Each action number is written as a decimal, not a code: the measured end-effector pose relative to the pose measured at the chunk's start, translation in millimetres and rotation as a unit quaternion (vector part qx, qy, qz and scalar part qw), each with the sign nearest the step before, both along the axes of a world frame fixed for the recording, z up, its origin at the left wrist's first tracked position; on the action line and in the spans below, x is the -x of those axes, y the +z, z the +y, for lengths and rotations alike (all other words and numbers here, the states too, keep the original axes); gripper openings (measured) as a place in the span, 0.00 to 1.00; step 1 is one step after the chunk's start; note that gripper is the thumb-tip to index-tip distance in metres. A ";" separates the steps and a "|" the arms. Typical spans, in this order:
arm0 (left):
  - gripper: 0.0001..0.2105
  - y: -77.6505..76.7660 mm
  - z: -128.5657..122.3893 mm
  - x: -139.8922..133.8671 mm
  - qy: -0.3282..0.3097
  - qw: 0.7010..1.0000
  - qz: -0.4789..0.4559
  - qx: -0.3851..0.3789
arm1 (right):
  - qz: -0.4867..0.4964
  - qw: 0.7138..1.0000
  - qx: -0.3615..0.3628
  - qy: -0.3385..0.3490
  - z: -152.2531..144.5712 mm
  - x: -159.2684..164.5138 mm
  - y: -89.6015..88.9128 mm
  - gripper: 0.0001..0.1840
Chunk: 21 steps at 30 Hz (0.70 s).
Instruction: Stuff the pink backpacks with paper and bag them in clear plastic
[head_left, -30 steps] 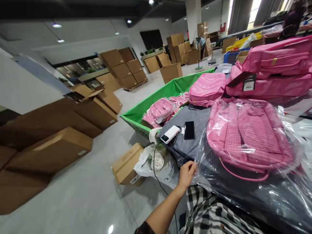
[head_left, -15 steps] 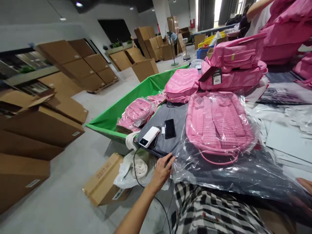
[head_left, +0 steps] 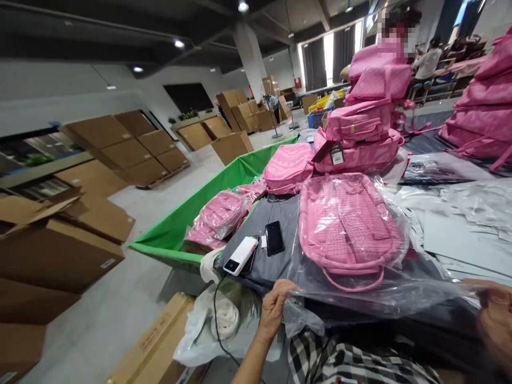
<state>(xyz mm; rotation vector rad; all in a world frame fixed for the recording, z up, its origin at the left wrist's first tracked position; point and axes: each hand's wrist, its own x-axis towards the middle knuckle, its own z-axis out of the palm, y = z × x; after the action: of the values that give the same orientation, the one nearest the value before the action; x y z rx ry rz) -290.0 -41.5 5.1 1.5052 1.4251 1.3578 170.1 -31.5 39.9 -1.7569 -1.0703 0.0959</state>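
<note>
A pink backpack (head_left: 348, 224) lies on the dark-covered table inside a clear plastic bag (head_left: 384, 296), its handle loop toward me. My left hand (head_left: 276, 306) is closed on the left corner of the bag's near edge. At the right side my right hand (head_left: 494, 314), partly blurred, grips the bag's right end. The near edge of the plastic is stretched between both hands, lifted a little off the table. Left of the backpack lie a black phone (head_left: 274, 238) and a white power bank (head_left: 241, 256) with a cable, resting partly over another dark device.
A green-sided bin (head_left: 160, 234) with bagged pink backpacks stands left of the table. Stacked pink backpacks (head_left: 360, 120) rise behind, with a person beyond them. White sheets (head_left: 460, 234) lie to the right. Cardboard boxes (head_left: 80, 240) fill the left floor.
My left hand has gone from resting with fingers spread at the table edge to gripping the bag's corner. My right hand has come further into view, and the plastic edge is lifted and pulled taut.
</note>
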 end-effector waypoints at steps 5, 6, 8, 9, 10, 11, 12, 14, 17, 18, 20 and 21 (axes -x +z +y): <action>0.32 -8.3 29.3 -14.3 0.126 0.976 -0.153 0.089 | 0.055 0.997 0.041 0.033 43.6 2.2 6.4 0.32; 0.33 -8.7 34.5 -14.9 0.129 0.977 -0.141 0.096 | 0.051 0.995 0.067 0.058 48.0 -0.9 4.5 0.33; 0.33 -5.2 41.4 -18.3 0.156 0.983 -0.061 0.073 | 0.053 0.992 0.079 0.082 51.6 -6.2 0.7 0.32; 0.31 -1.1 43.2 -22.8 0.180 0.983 0.006 0.037 | 0.055 0.992 0.074 0.084 51.5 -7.3 -0.2 0.32; 0.28 4.5 44.2 -29.8 0.202 0.976 0.084 -0.012 | 0.053 0.993 0.069 0.085 50.5 -7.1 -0.2 0.31; 0.25 11.2 44.8 -39.6 0.209 0.962 0.163 -0.064 | 0.050 0.993 0.067 0.084 49.3 -5.8 0.6 0.31; 0.22 18.7 45.5 -51.8 0.192 0.945 0.237 -0.113 | 0.050 0.993 0.067 0.083 48.1 -3.7 1.9 0.31; 0.20 33.8 47.7 -80.7 0.104 0.912 0.350 -0.186 | 0.058 0.993 0.068 0.075 46.5 1.2 4.3 0.30; 0.20 50.6 51.6 -119.1 0.007 0.877 0.425 -0.224 | 0.081 0.993 0.064 0.061 46.0 4.9 2.8 0.29; 0.21 53.6 51.8 -127.4 0.002 0.871 0.439 -0.221 | 0.087 0.992 0.066 0.061 46.0 4.8 1.1 0.29; 0.21 55.8 49.9 -135.9 0.017 0.862 0.466 -0.201 | 0.096 0.991 0.068 0.063 45.8 4.0 -2.1 0.29; 0.22 55.4 48.0 -136.7 0.031 0.857 0.479 -0.187 | 0.100 0.991 0.067 0.064 45.5 3.8 -2.9 0.29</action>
<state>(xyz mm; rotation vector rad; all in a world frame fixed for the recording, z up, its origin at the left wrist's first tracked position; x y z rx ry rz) -153.3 6.6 60.5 2.6437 1.8302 0.9452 166.3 14.0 37.0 -1.7537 -1.0477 0.4247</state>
